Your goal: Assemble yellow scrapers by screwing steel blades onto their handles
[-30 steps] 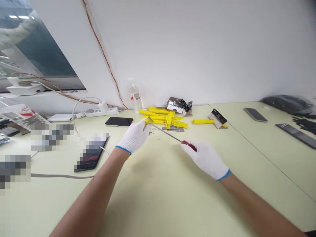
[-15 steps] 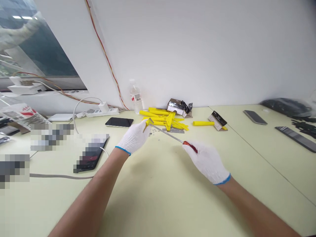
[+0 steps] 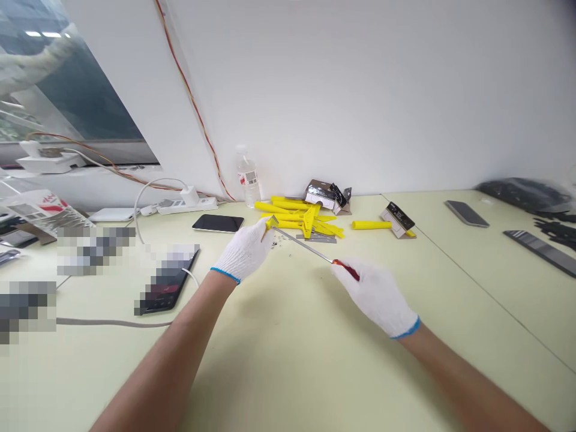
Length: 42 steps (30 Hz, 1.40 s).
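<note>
Both hands wear white knit gloves with blue cuffs. My left hand (image 3: 245, 249) is closed around a small yellow plastic part (image 3: 271, 222), whose far end shows past the fingertips. My right hand (image 3: 375, 294) grips the red handle of a long-shafted screwdriver (image 3: 310, 247). The shaft slants up and left, and its tip meets or nearly meets the yellow part; exact contact is too small to tell. Behind lies a pile of yellow scraper-like tools (image 3: 308, 221) with flat metal strips (image 3: 317, 239). Several screws or similar tiny metal bits (image 3: 279, 240) lie beside my left fingertips.
A water bottle (image 3: 248, 178) and an opened small box (image 3: 320, 193) stand by the wall. To the right are a yellow-handled tool (image 3: 371, 225) in a carton and dark phones (image 3: 467, 213). Left are phones (image 3: 218, 223), a power strip (image 3: 193, 204) and cables.
Both hands keep nearly the same pose, with the screwdriver still against or near the yellow part. My right hand has shifted very slightly left.
</note>
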Available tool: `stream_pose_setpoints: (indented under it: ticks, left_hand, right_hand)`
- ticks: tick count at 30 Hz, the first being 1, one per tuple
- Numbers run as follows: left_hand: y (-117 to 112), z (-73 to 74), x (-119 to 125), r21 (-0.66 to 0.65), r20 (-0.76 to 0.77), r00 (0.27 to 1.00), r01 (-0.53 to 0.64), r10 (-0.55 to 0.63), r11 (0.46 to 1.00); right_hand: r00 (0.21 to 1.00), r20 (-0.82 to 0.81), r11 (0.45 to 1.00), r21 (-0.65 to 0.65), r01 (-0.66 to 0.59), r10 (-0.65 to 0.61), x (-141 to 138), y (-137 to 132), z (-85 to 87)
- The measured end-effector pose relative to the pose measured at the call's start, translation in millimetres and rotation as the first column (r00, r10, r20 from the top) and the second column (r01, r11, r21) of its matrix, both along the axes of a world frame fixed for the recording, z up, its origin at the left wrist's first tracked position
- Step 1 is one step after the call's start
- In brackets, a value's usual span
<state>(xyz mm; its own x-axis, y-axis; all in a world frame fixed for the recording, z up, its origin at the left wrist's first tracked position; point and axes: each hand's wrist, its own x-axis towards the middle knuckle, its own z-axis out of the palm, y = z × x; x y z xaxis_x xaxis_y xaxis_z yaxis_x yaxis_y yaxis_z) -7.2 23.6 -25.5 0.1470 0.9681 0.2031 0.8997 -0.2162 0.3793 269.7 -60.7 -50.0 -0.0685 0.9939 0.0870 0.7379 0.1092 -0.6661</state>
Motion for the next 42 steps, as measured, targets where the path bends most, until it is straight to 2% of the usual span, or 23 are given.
stream_pose_setpoints:
  ticks: [1, 3, 4, 7, 11, 15, 19, 23, 29, 33, 36, 38, 39, 40, 41, 42]
  left_hand:
    - [-0.6, 0.6, 0.8, -0.002, -0.005, 1.000, 0.005, -0.005, 1.000]
    - [-1.2, 0.9, 1.8, 0.009, -0.010, 1.000, 0.016, -0.015, 1.000]
    - [-1.1, 0.6, 2.0, 0.021, -0.006, 1.000, 0.019, -0.019, 1.000]
    - [0.0, -1.7, 2.3, 0.039, 0.000, 1.000, 0.013, -0.013, 0.999]
    - [0.9, -6.3, 3.1, 0.031, 0.038, 0.999, 0.001, -0.002, 1.000]
    - [-0.7, -7.4, 4.4, -0.062, 0.178, 0.984, -0.015, 0.026, 0.998]
    - [-0.3, -6.0, 3.8, -0.134, 0.249, 0.964, -0.065, 0.097, 0.989]
    - [3.5, -9.0, 0.8, -0.183, 0.343, 0.929, -0.078, 0.138, 0.980]
    - [0.8, -6.9, 1.6, -0.203, 0.427, 0.892, -0.063, 0.147, 0.977]
    - [-4.3, 0.7, 4.6, -0.202, 0.460, 0.876, -0.058, 0.147, 0.978]
    - [-4.7, 2.2, 5.1, -0.226, 0.485, 0.859, -0.056, 0.162, 0.973]
    - [-4.1, 1.8, 4.7, -0.231, 0.488, 0.859, -0.044, 0.155, 0.972]
    - [-3.9, 1.6, 4.4, -0.231, 0.486, 0.861, -0.039, 0.150, 0.972]
    - [-4.1, 1.6, 4.0, -0.231, 0.482, 0.864, -0.033, 0.144, 0.972]
    - [-4.6, 1.8, 3.5, -0.233, 0.480, 0.867, -0.022, 0.135, 0.972]
    - [-5.4, 2.4, 2.9, -0.236, 0.479, 0.870, -0.001, 0.118, 0.972]
  right_hand:
    - [0.998, -0.059, 0.994, -0.104, -0.037, 0.031, 1.3, 0.1, 3.1]
    - [0.978, -0.200, 0.942, -0.311, -0.125, 0.064, 4.0, 1.3, 9.6]
    - [0.965, -0.255, 0.917, -0.368, -0.151, 0.057, 5.2, 2.2, 12.1]
    - [0.945, -0.328, 0.903, -0.402, -0.153, 0.014, 7.8, 4.3, 16.3]
    - [0.947, -0.320, 0.908, -0.392, -0.147, 0.015, 7.0, 3.5, 16.7]
    - [0.971, -0.231, 0.938, -0.322, -0.128, 0.053, 7.4, 4.3, 11.5]
    - [0.998, 0.055, 0.991, -0.130, -0.003, 0.011, 21.3, 15.5, 3.3]
    - [0.973, 0.229, 0.999, 0.003, 0.042, -0.041, 46.3, 34.0, -3.1]
    - [0.894, 0.424, 0.989, 0.045, 0.139, -0.145, 69.2, 54.8, -24.2]
    - [0.861, 0.480, 0.986, 0.090, 0.143, -0.169, 70.2, 57.6, -29.6]
    - [0.806, 0.559, 0.980, 0.150, 0.132, -0.194, 60.3, 53.1, -23.0]
    - [0.801, 0.562, 0.969, 0.234, 0.086, -0.207, 44.6, 47.6, -16.3]
    - [0.826, 0.535, 0.963, 0.267, 0.031, -0.175, 33.8, 44.9, -13.1]
    - [0.869, 0.488, 0.962, 0.267, -0.056, -0.085, 21.3, 42.5, -10.1]
    - [0.899, 0.433, 0.958, 0.227, -0.173, 0.060, 7.6, 40.8, -7.5]
    - [0.893, 0.377, 0.939, 0.139, -0.316, 0.245, -6.6, 40.0, -5.5]
